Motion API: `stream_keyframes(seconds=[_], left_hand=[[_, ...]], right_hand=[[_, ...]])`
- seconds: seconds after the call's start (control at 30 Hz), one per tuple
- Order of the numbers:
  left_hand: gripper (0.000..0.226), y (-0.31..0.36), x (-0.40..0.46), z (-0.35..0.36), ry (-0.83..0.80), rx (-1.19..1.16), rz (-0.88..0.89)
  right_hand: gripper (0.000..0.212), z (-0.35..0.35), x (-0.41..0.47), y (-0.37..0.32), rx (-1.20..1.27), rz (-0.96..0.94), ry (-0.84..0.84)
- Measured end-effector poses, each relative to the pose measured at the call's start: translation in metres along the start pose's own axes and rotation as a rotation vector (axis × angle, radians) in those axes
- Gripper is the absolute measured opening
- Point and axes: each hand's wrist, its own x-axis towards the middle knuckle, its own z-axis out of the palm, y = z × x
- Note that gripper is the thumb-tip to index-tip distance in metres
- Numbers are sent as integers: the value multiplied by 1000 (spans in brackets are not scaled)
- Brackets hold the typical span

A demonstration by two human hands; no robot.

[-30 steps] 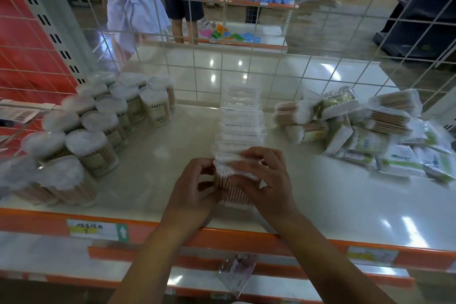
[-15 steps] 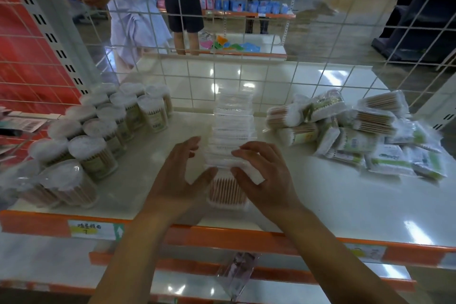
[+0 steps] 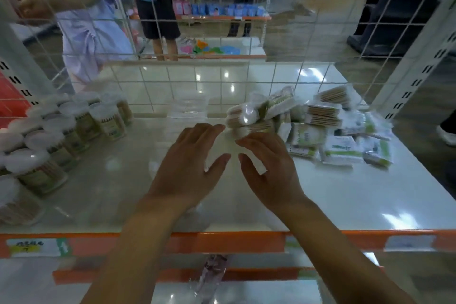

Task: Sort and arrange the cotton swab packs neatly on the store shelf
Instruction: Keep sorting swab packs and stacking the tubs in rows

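Both of my hands hover open over the middle of the white shelf (image 3: 345,200), fingers straight and spread, holding nothing. My left hand (image 3: 190,165) and my right hand (image 3: 269,168) lie side by side, thumbs almost meeting. A row of clear flat cotton swab boxes (image 3: 190,108) runs back from them to the wire grid; only its blurred far end shows. My right fingertips are close to a loose pile of bagged swab packs (image 3: 320,128) on the right. Round tubs of swabs (image 3: 61,136) stand in rows on the left.
A white wire grid (image 3: 222,81) closes the back of the shelf, with people standing behind it. An orange rail (image 3: 222,242) with price labels edges the front. A small pack (image 3: 212,271) hangs below the rail. A perforated upright (image 3: 407,86) stands at the right.
My hands let go of the nearest clear box, opened, and moved forward along the row towards the back. The view has tilted up slightly.
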Motion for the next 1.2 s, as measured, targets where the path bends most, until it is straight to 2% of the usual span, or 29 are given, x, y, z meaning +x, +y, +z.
stream_keyframes(seconds=[0.27,0.37,0.67,0.9,1.0,1.2], left_hand=[[43,46,12,53,7,-4,76],[49,60,19,74,-22,-8,90],[41,102,39,133,-86,-25,162],[44,118,55,175,-205,28,151],[45,119,62,186,-223,108,130],[44,120,61,195,-245,224,133]], right_hand=[[27,-46,-13,50,-41,-13,26],[25,-65,-19,71,-71,-18,56],[28,-113,-44,125,-121,141,46],[19,-130,-49,163,-134,414,82],[21,-131,-45,172,-138,571,3],[27,-123,-32,181,-239,692,-143]])
